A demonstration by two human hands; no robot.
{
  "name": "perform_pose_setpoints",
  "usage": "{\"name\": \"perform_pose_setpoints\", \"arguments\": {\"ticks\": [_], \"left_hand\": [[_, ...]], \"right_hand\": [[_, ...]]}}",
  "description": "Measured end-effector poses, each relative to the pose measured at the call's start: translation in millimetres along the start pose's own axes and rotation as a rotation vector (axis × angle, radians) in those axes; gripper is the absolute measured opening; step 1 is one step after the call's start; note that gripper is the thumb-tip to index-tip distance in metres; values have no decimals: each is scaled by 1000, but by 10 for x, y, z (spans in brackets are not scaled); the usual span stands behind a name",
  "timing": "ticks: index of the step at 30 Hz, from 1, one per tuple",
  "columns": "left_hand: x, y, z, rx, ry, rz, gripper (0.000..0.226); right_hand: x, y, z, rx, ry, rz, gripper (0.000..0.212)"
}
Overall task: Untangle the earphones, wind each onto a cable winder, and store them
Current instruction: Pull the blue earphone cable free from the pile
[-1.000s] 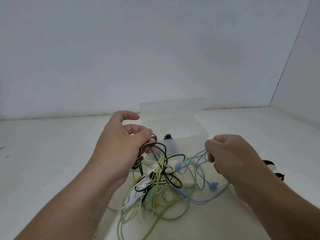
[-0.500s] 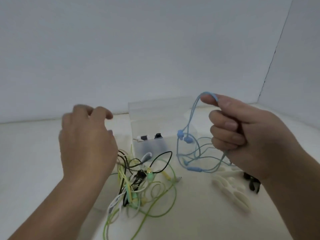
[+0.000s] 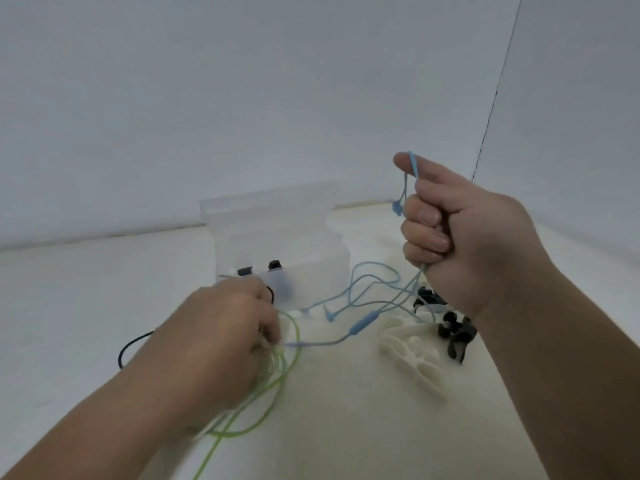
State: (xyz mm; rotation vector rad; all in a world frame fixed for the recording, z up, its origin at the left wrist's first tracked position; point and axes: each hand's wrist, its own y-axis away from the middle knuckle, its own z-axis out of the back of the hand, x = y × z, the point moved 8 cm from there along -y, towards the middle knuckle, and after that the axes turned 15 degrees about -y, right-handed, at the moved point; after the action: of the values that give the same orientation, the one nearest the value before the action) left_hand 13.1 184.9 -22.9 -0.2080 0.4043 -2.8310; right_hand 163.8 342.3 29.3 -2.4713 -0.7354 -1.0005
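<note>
Desk [image 3: 346, 427], white, carries everything. Above it the right hand [image 3: 464, 237] is raised and clenched round the blue earphones [image 3: 360, 329]. Their cable loops over a raised fingertip and hangs in slack loops to the desk, one strand running across to the left hand [image 3: 221, 334]. That hand lies low, fingers bent down over the green cable [image 3: 263, 403]; blur hides whether they pinch it. A clear box [image 3: 277, 230] stands behind both hands. The white cable winder [image 3: 412, 355] lies just beside the black cable winders [image 3: 457, 336], below the right wrist. A black cable [image 3: 128, 344] arcs out left of the left hand.
</note>
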Motion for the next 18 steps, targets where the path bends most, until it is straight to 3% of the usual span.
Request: {"name": "perform_pose_setpoints", "arguments": {"ticks": [3, 7, 10, 13, 16, 18], "left_hand": [[193, -3, 24, -62, 34, 133, 36], [-11, 47, 300, -200, 246, 92, 18], [-461, 43, 552, -311, 252, -91, 17], [-1052, 23, 459, -143, 224, -311, 19], [-1353, -20, 159, 110, 133, -258, 44], [-1491, -63, -27, 175, 38, -282, 67]], "right_hand": [[38, -42, 153, -116, 12, 58, 33], [-37, -87, 313, -241, 82, 26, 30], [-130, -79, 304, -238, 117, -22, 28], [-173, -51, 273, -223, 127, -40, 26], [-209, -29, 234, -206, 154, -48, 25], [-252, -19, 207, -187, 179, -74, 23]]}}
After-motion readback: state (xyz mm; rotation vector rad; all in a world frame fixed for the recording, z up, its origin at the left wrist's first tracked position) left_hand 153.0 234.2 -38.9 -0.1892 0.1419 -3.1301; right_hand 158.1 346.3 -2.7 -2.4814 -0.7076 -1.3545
